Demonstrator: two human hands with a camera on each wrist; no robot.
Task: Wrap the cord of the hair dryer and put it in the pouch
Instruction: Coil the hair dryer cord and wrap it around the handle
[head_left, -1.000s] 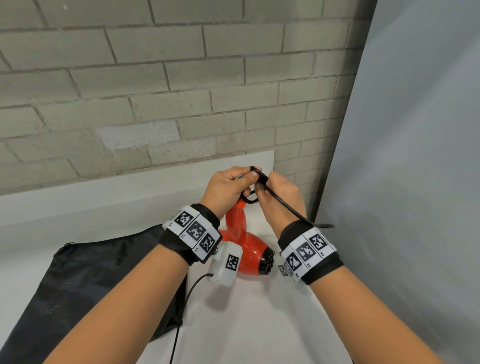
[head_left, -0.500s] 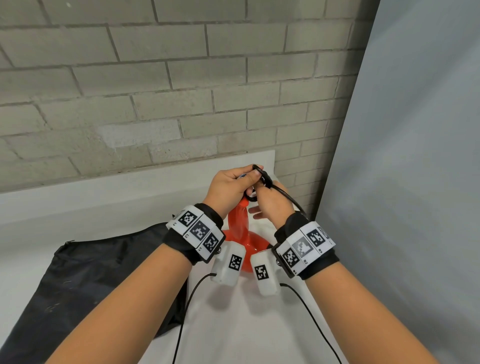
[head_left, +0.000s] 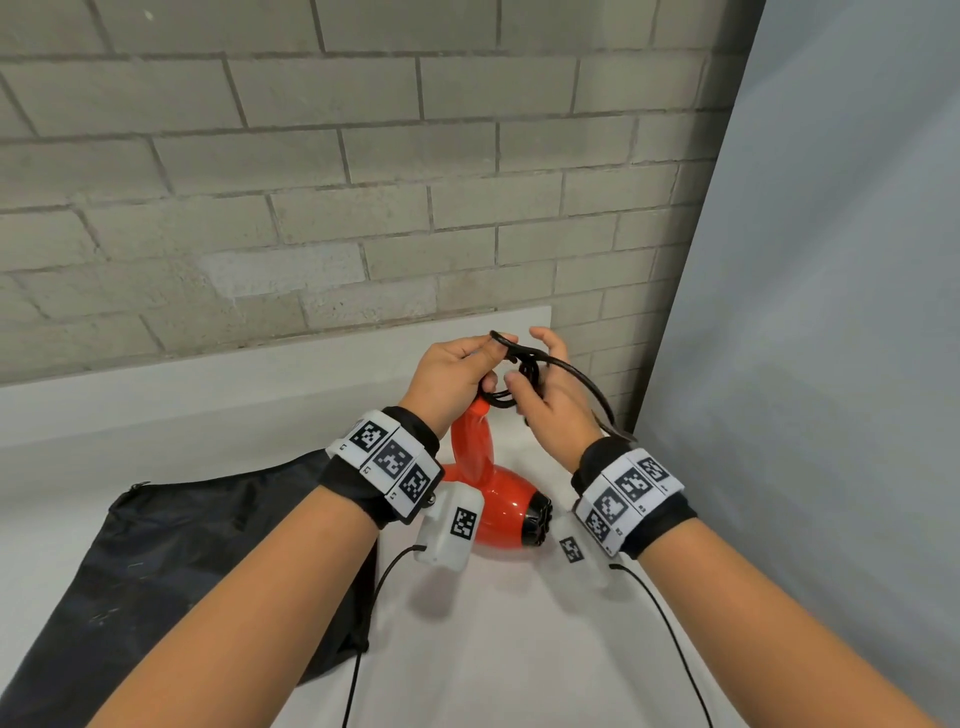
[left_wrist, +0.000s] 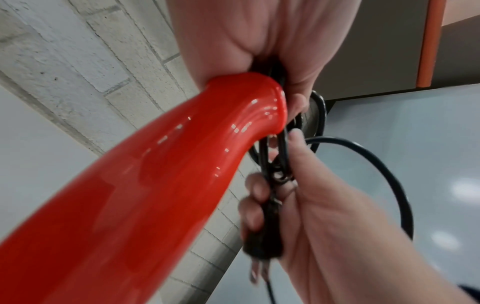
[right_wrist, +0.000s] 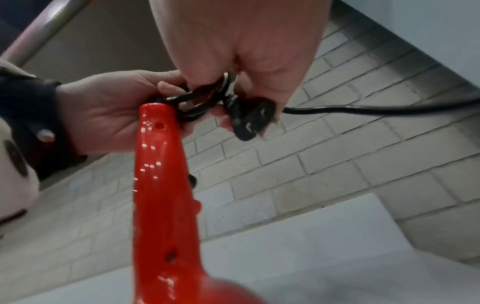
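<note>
red hair dryer (head_left: 496, 514) stands nose-down on the white counter (head_left: 467, 649), handle up; left hand (head_left: 449, 374) pinches the coiled black cord (head_left: 524, 371) bundle at the handle tip; right hand (head_left: 550, 400) curls round the plug (right_wrist: 250, 118) end, one loose loop arcing out to the right; black pouch (head_left: 171, 551) lies flat on the counter just left of the dryer, mouth state unclear; judgement: glossy plastic shell looks rigid, light-ish and slippery, so grip the handle, not the barrel; cord looks stiff and springy, coils will likely unwind if the pinch relaxes, so keep the bundle pressed against the handle when lifting; pouch fabric looks limp, probably needs one hand to hold it open
</note>
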